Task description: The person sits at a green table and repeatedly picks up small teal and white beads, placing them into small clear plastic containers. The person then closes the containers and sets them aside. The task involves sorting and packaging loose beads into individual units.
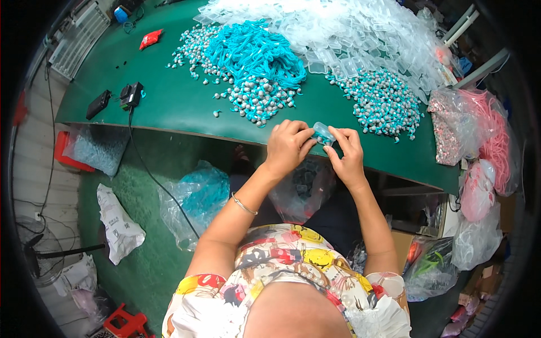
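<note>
Just over the table's near edge, a small clear plastic case [323, 130] with turquoise and grey contents is between my two hands. My left hand [288, 146] is closed, thumb and fingertips pinching the case's left side. On its right side, the thumb and fingers of my right hand [348, 156] also grip it. Beyond my left hand lies a heap of grey-and-turquoise small plug-like pieces [256, 98], below a tangle of turquoise cords [253, 50]. A second heap of the small pieces [383, 101] spreads past my right hand. Many clear plastic cases [360, 34] are piled at the back.
The green table [169, 107] carries a black charger [131, 94], a black box-shaped device [98, 105] and a red packet [150, 39]. Bags with pink cords [493, 141] hang at the right edge. A cable [160, 183] runs down near plastic bags [197, 194] on the floor.
</note>
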A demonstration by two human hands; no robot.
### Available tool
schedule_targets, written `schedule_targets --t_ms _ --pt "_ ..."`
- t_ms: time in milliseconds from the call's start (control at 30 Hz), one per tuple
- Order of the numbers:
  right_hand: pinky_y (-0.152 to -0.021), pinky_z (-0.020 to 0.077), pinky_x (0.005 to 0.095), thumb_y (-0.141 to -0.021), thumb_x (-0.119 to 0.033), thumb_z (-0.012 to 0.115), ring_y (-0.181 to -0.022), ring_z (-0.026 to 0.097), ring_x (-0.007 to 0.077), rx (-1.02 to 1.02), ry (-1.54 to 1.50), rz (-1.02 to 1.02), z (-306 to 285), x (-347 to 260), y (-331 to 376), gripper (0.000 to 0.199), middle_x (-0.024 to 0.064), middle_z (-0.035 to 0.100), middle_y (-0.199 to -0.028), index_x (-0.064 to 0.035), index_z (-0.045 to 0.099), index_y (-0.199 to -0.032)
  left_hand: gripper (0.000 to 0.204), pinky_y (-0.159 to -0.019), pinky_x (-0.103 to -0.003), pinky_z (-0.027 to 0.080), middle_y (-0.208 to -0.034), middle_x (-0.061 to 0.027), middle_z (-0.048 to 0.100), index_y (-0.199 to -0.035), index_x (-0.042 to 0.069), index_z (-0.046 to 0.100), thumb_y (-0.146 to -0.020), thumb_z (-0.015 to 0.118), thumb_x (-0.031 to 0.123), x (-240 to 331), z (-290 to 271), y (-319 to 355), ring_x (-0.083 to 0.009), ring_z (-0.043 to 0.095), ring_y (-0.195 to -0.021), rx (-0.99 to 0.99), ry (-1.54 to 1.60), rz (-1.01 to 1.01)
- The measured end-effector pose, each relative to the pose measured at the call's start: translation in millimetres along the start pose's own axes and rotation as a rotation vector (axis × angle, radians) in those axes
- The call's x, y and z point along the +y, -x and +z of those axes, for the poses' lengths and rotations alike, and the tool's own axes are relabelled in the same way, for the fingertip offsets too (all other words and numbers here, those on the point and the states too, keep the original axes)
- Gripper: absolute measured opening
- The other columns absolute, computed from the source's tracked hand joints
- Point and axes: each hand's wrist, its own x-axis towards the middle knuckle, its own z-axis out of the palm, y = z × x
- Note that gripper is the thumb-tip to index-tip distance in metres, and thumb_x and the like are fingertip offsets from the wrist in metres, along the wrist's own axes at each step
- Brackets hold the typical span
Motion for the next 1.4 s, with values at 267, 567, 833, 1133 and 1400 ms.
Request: schedule_targets --t_ms 267,567,833,1133,1400 --pt "-0.083 0.0508 0.0392 -0.075 -0.001 0.076 -0.098 0.061 0.0309 0.004 0.037 -0.026 3 3 4 0.045 0.014 0.059 -0.105 -0.0034 0.066 -0.119 0.037 -0.078 -0.042 0.048 -0.103 -0.0066 0.066 -0.112 0.011 0.068 -0.076 0.078 0.014 -6 -2 -3 -0.0301 0.062 -0.094 -0.078 0.098 -0.053" --pt "-0.081 0.0528 0.0352 -0.072 0.001 0.077 -0.095 0.062 0.0282 0.087 -0.166 0.108 1 1 0 0.058 0.0134 0.06 -0.105 -0.003 0.058 -0.126 0.045 -0.08 -0.042 0.05 -0.112 -0.0109 0.063 -0.123 0.01 0.064 -0.079 0.076 0.015 -8 -8 -25 -0.0324 0.062 -0.097 -0.288 0.068 0.063" --pt "-0.081 0.0528 0.0348 -0.074 0.003 0.071 -0.094 0.063 0.0275 0.154 -0.236 0.22 2 6 2 0.035 0.0147 0.06 -0.107 -0.0002 0.062 -0.108 0.048 -0.067 -0.033 0.05 -0.114 -0.0086 0.062 -0.122 0.008 0.064 -0.079 0.081 0.019 -9 -8 -29 -0.0242 0.062 -0.085 -0.331 0.162 -0.043" --pt "-0.086 0.0516 0.042 -0.074 0.005 0.063 -0.099 0.062 0.0356 0.288 -0.126 0.094 11 12 6 0.028 0.0175 0.06 -0.108 0.0026 0.065 -0.103 0.054 -0.084 -0.039 0.052 -0.115 -0.0097 0.065 -0.119 0.008 0.066 -0.07 0.086 0.018 -1 -5 -33 -0.0308 0.064 -0.103 -0.376 0.13 -0.206" --pt "-0.087 0.0501 0.0432 -0.075 0.005 0.062 -0.101 0.06 0.0359 0.257 -0.049 0.072 13 11 7 0.026 0.017 0.06 -0.108 0.004 0.064 -0.101 0.058 -0.084 -0.039 0.051 -0.114 -0.0104 0.065 -0.12 0.007 0.065 -0.068 0.087 0.019 5 -4 -35 -0.0302 0.064 -0.102 -0.394 0.086 -0.245"
